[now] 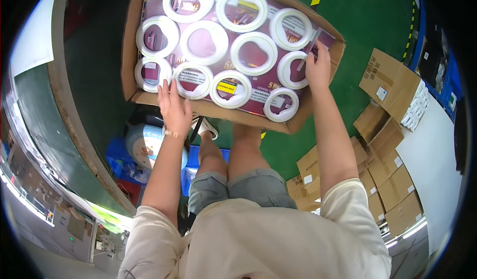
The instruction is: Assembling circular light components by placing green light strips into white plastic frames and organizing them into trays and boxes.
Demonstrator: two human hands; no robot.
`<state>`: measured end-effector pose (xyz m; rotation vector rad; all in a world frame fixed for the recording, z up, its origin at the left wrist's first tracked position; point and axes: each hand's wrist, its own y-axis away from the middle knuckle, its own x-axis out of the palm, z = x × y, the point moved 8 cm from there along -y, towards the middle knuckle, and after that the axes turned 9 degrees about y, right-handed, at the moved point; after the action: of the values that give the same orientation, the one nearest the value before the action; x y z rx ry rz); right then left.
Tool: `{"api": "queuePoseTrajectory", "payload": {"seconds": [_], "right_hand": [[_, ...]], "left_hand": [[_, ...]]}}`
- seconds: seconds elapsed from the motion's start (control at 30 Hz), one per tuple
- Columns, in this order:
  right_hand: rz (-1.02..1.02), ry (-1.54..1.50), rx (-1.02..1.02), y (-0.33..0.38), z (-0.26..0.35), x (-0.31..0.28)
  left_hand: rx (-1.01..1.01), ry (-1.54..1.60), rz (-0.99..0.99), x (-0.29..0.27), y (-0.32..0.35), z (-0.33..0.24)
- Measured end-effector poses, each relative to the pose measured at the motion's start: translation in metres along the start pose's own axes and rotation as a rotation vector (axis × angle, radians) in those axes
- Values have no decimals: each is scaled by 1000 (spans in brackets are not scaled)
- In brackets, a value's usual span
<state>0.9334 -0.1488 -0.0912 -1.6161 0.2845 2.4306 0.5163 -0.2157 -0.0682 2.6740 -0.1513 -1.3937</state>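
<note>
While box (149,99) is seen tilted above knees, white rings (203,43) are laid in rows on purple sheet inside. Left hand (174,111) is rested flat at near rim, fingers together, touching ring (193,80). Right hand (318,67) is placed at right side, fingers pinched on small strip by ring (294,70). Stacked cartons (392,80) seen right, on green floor (367,15).

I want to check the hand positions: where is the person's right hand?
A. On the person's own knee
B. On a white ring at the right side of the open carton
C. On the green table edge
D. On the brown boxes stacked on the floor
B: the right hand touches a white ring at the right side of the open carton, while the left hand rests at its near edge.
</note>
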Motion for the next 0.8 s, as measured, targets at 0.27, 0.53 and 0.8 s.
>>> {"api": "queuePoseTrajectory", "payload": {"seconds": [0.27, 0.53, 0.8], "right_hand": [[130, 180, 103, 101, 21, 47], [151, 163, 216, 151, -18, 59], [393, 409, 250, 163, 23, 63]], "left_hand": [[-91, 36, 291, -32, 69, 27], [141, 50, 269, -121, 95, -70], [55, -21, -526, -274, 43, -30]]}}
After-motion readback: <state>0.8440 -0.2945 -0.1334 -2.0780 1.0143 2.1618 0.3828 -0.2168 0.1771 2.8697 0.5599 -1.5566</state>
